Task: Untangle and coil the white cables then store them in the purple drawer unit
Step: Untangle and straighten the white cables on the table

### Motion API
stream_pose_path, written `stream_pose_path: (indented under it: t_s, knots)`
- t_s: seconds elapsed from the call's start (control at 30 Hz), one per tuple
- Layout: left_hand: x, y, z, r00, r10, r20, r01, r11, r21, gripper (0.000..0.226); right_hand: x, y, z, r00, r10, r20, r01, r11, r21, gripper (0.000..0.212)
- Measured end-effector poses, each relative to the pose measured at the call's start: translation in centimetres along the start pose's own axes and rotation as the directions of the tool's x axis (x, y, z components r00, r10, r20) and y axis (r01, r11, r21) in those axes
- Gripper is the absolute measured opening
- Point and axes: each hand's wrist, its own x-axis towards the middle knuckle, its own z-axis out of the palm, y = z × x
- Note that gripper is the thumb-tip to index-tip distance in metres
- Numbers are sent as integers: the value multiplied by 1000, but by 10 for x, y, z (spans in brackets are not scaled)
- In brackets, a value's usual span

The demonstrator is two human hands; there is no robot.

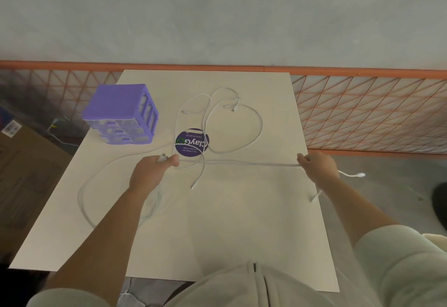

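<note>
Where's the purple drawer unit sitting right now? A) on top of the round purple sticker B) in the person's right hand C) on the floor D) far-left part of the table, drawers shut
D: the purple drawer unit stands on the white table at its far-left part, all three drawers pushed in, apart from the round purple sticker; the left hand and right hand hold a stretched white cable instead.

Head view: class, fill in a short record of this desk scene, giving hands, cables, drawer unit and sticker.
left hand: grips a stretched cable near its plug
right hand: grips the same cable's other part
loose cables: looped and crossing on the table
drawer unit: purple, far left, drawers closed
sticker: round, purple, under the cables
</note>
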Motion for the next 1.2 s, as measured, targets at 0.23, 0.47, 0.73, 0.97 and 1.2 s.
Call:
stream_pose_path:
  t_s: [0.23, 0.47, 0.73, 0.97, 1.2]
  knots:
    - [-4, -1, 2, 1000, -8, 9, 8, 1000, -18, 32, 3, 0, 1, 998, -27, -50, 20, 990, -141, 54]
    - [-7, -4, -2, 1000, -12, 13, 14, 994, -113, 39, -1, 7, 26, 993, 22, 114, -19, 1000, -20, 59]
    - [-3, 7, -3, 999, 31, 28, -25, 982, -187, 22, -19, -54, 52, 986, -148, 73, 129, 966, 222, 39]
    - [0, 23, 1, 996, 79, 32, -74, 989, -132, 26, -70, -161, 66, 760, -621, 193, 553, 773, 313, 65]
    - [4, 26, -4, 997, 75, 23, -72, 989, -128, 30, -70, -169, 64, 805, -585, 97, 591, 804, -59, 43]
